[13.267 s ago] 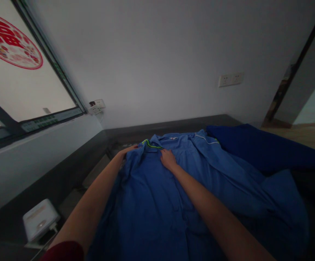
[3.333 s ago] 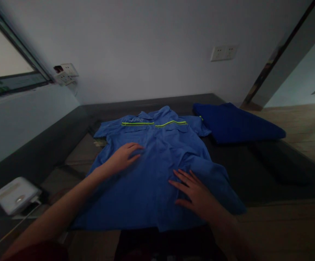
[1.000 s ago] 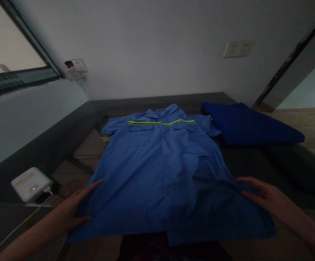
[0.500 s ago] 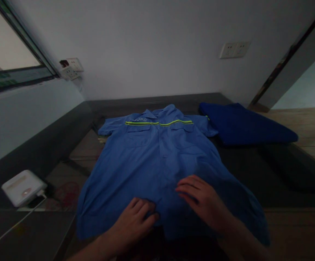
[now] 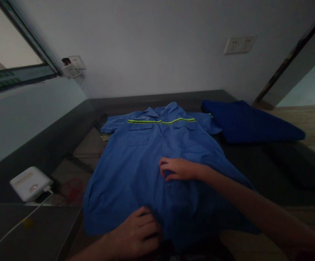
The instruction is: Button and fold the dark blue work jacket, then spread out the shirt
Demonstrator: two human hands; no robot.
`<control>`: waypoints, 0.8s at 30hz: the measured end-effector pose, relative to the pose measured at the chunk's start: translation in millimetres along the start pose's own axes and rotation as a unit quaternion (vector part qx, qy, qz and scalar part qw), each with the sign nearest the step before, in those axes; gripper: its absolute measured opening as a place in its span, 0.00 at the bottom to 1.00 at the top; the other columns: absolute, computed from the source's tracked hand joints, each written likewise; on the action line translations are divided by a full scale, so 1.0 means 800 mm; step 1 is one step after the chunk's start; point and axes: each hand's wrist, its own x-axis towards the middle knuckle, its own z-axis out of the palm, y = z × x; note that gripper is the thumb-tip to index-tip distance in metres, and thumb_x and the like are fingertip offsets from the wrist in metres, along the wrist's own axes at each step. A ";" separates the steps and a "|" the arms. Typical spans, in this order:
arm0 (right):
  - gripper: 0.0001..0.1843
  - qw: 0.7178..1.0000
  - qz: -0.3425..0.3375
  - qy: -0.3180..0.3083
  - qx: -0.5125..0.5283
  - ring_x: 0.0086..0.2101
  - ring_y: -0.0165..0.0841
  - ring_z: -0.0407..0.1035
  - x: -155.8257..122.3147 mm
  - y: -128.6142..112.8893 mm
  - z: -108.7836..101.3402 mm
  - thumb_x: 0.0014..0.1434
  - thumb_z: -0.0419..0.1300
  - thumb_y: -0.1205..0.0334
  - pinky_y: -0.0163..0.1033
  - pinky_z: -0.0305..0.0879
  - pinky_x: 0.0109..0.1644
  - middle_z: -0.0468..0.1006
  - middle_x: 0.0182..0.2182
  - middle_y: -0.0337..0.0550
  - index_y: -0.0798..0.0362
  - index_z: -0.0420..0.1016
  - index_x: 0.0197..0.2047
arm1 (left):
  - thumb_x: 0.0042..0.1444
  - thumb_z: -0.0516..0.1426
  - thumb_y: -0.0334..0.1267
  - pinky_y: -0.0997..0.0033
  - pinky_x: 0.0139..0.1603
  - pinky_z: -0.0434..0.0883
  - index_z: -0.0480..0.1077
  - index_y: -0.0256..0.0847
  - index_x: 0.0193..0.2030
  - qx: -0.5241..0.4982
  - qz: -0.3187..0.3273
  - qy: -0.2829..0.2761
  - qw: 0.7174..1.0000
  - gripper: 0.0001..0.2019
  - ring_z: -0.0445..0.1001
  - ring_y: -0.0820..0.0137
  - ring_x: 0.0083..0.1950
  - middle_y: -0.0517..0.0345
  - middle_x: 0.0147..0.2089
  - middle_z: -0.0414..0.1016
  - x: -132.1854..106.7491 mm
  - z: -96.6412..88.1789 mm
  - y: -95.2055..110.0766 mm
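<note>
A blue short-sleeved work shirt (image 5: pixel 141 159) with a yellow-green reflective chest stripe lies flat, front up, collar away from me. My left hand (image 5: pixel 138 232) is at the shirt's near hem by the front opening, fingers curled and pinching the fabric edge. My right hand (image 5: pixel 178 169) rests on the middle of the shirt along the button line, fingers bent and gripping the cloth there.
A folded dark blue garment (image 5: pixel 250 123) lies to the right of the shirt. A white box-shaped device (image 5: pixel 31 183) with a cable sits at the left. The wall holds sockets (image 5: pixel 239 44); more sockets (image 5: pixel 74 66) hang near the window corner.
My right hand has moved from the lower hem up to the middle of the button line. My left hand stays at the hem, now curled tighter on the fabric.
</note>
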 end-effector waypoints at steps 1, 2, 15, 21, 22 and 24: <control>0.06 1.000 -0.007 0.003 0.014 0.43 0.32 0.68 0.000 0.004 0.002 0.57 0.61 0.64 0.36 0.64 0.46 0.68 0.47 0.43 0.53 0.72 0.39 | 0.62 0.49 0.28 0.68 0.38 0.62 0.67 0.38 0.30 -0.003 0.001 -0.008 1.000 0.10 0.66 0.75 0.32 0.61 0.31 0.72 -0.002 0.002 -0.001; 0.06 1.000 -0.012 0.005 0.024 0.42 0.32 0.67 0.001 0.007 0.004 0.57 0.62 0.63 0.36 0.64 0.45 0.68 0.45 0.43 0.53 0.72 0.39 | 0.62 0.49 0.28 0.68 0.37 0.62 0.67 0.38 0.30 -0.005 0.002 -0.017 1.000 0.10 0.66 0.75 0.32 0.61 0.31 0.72 -0.004 0.004 -0.003; 0.05 0.994 -0.006 0.083 0.066 0.38 0.32 0.64 0.026 0.020 0.007 0.56 0.63 0.63 0.36 0.61 0.44 0.67 0.37 0.43 0.56 0.72 0.32 | 0.61 0.52 0.28 0.69 0.35 0.62 0.69 0.36 0.33 -0.010 0.002 -0.026 1.000 0.07 0.67 0.73 0.33 0.59 0.32 0.73 -0.012 0.012 -0.013; 0.05 0.994 0.031 0.096 0.044 0.39 0.33 0.65 0.030 0.017 0.021 0.56 0.62 0.63 0.37 0.62 0.45 0.67 0.39 0.45 0.56 0.72 0.33 | 0.60 0.55 0.32 0.69 0.38 0.64 0.70 0.37 0.37 -0.008 0.007 -0.044 0.999 0.04 0.68 0.73 0.34 0.60 0.33 0.73 -0.012 0.003 -0.013; 0.06 0.994 0.037 0.097 0.038 0.39 0.33 0.65 0.030 0.016 0.022 0.56 0.62 0.63 0.37 0.62 0.45 0.67 0.40 0.45 0.56 0.72 0.33 | 0.60 0.55 0.34 0.69 0.38 0.64 0.70 0.38 0.39 -0.009 0.010 -0.045 0.999 0.04 0.68 0.73 0.34 0.60 0.33 0.73 -0.009 -0.001 -0.012; 0.06 0.994 0.046 0.100 0.029 0.39 0.33 0.65 0.031 0.015 0.024 0.56 0.62 0.62 0.37 0.62 0.44 0.67 0.40 0.44 0.56 0.72 0.34 | 0.60 0.55 0.36 0.69 0.42 0.65 0.70 0.39 0.42 -0.002 0.018 -0.037 0.999 0.06 0.69 0.73 0.36 0.60 0.34 0.73 0.000 -0.008 -0.012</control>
